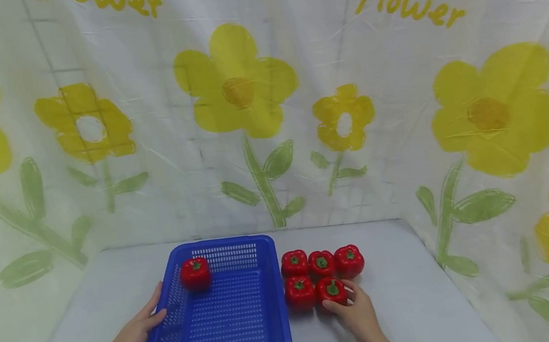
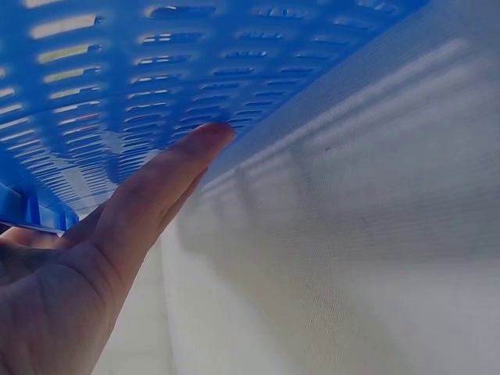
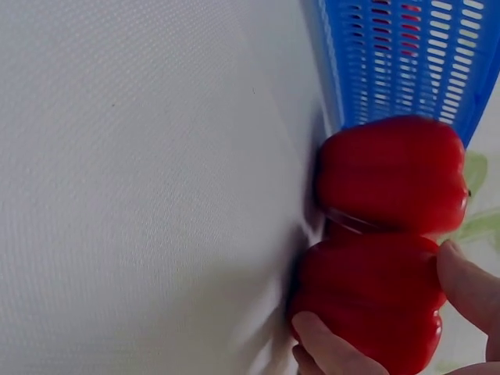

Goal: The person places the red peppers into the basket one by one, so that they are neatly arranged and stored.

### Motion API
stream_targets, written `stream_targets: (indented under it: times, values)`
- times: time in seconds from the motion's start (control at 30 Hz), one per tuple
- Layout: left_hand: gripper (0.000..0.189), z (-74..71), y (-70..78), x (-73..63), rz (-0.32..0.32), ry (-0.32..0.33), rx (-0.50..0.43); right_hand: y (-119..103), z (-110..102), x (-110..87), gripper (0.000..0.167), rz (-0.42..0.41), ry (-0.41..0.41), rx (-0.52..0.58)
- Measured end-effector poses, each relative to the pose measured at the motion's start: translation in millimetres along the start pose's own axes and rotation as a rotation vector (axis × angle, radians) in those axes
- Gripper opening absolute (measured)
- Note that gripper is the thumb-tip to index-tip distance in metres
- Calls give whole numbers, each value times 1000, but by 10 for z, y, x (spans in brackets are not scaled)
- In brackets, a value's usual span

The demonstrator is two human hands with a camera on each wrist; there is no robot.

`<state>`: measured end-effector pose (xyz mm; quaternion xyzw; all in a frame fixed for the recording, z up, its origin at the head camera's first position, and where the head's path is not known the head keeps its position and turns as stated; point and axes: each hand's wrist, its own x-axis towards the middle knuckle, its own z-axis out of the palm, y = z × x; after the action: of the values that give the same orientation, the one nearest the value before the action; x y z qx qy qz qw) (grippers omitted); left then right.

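Observation:
A blue plastic basket (image 1: 221,340) with slotted walls stands on the table, one red bell pepper (image 1: 196,276) in its far left corner. My left hand (image 1: 136,338) is at the basket's left side, and in the left wrist view its straight fingers (image 2: 168,176) lie against the outer slotted wall. Right of the basket, my right hand (image 1: 360,315) grips a red bell pepper (image 1: 331,294) with green stem up, thumb on one side and fingers on the other. Beside that one is another pepper (image 3: 394,176), close to the basket wall.
Three more red peppers (image 1: 321,262) form a row just behind the front two. The white tabletop (image 1: 410,299) stretches to the right. A curtain (image 1: 371,34) printed with yellow flowers hangs around the table's back and sides.

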<state>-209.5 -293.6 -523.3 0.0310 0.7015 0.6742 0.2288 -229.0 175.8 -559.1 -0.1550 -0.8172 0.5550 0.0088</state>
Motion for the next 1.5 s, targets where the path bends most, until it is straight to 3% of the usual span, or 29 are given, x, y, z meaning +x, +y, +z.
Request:
stream_targets:
  times: [0.4, 0.8, 1.27, 1.5]
  values:
    - [69, -14, 7, -23, 0, 1, 29, -185, -110, -93, 84, -16, 3, -5]
    - [70, -8, 2, -13, 2, 14, 33, -433, -207, -200, 88, -73, -40, 98]
    - [69, 2, 17, -32, 7, 7, 39, -710, -203, -254, 84, -186, -54, 144]
    - [69, 14, 20, -33, 2, 5, 30, -821, -161, -251, 84, -192, -68, 162]
